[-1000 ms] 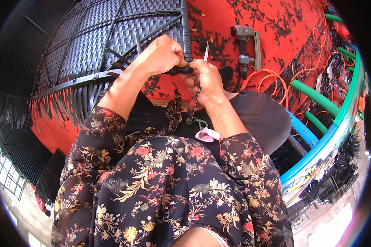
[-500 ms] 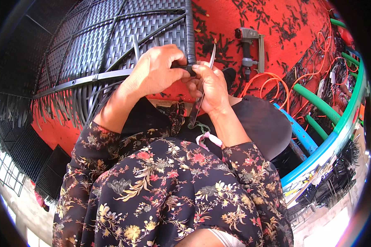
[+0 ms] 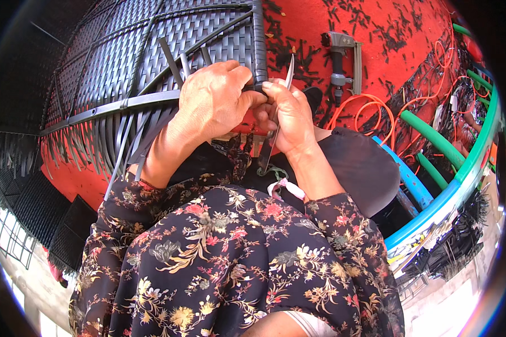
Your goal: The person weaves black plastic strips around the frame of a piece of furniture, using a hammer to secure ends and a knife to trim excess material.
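Observation:
Before me lies a dark woven wicker panel [image 3: 208, 48] of flat plastic strips on a metal frame [image 3: 123, 104]. My left hand [image 3: 215, 104] is closed at its near right corner, thumb and fingers pinching a black strip wrapped there. Close against it, my right hand [image 3: 291, 121] grips a knife [image 3: 290, 72]. The narrow blade points up and away past the thumb, and the dark handle hangs below the palm. This hand's thumb and forefinger also press at the corner. Loose strip ends [image 3: 118, 149] hang from the panel's near edge, and several stick up beside my left hand.
A grey and black air nail gun [image 3: 338, 64] lies on the red floor covering [image 3: 371, 121], right of the panel. Black strip scraps [image 3: 396, 42] are scattered around it. An orange hose [image 3: 379, 106] coils nearby. A blue and green curved frame [image 3: 478, 151] with bars stands at the right.
My left hand has turned slightly, its back now more toward me. Strip ends beside it have shifted, with one more standing up; others now hang over my left forearm. My right hand has barely moved.

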`<state>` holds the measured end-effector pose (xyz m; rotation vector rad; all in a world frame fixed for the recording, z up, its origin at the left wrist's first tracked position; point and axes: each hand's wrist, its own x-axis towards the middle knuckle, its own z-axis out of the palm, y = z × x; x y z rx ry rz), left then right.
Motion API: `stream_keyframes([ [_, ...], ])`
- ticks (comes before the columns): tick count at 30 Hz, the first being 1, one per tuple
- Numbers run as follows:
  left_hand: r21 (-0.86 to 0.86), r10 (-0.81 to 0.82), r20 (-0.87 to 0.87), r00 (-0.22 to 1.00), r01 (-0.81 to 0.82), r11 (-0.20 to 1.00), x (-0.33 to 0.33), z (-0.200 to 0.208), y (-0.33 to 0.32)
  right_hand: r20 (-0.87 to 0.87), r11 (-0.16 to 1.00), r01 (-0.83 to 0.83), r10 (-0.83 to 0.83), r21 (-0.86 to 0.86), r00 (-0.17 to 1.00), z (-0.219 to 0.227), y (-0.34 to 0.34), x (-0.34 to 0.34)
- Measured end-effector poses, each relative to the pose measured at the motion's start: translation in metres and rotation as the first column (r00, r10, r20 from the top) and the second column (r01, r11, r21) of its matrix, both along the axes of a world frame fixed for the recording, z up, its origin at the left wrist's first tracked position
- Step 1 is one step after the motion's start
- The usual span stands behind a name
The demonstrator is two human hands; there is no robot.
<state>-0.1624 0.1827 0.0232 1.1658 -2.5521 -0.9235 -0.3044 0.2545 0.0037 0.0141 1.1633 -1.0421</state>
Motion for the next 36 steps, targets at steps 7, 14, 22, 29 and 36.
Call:
stream_keyframes([
  [7,-0.149,-0.051,0.040,0.998,0.056,0.987,0.004,0.001,0.005,-0.024,0.998,0.020,-0.019,0.052,1.000,0.011,0.005,-0.008],
  [14,-0.271,-0.071,0.004,0.997,0.070,0.960,0.011,-0.008,0.009,-0.543,0.923,-0.384,0.311,-0.022,0.780,0.041,0.030,-0.024],
  [22,-0.296,-0.107,-0.040,0.993,0.091,0.951,0.014,-0.005,0.012,-0.742,0.763,-0.635,0.494,0.119,0.454,0.046,0.009,-0.058],
  [29,-0.334,-0.184,-0.097,0.978,0.143,0.932,0.016,-0.005,0.008,-0.497,0.809,-0.582,0.538,0.080,0.681,0.031,0.028,-0.047],
  [36,-0.396,-0.172,-0.085,0.981,0.125,0.910,0.015,-0.009,0.008,-0.621,0.860,-0.500,0.340,-0.098,0.706,0.036,0.030,-0.044],
])
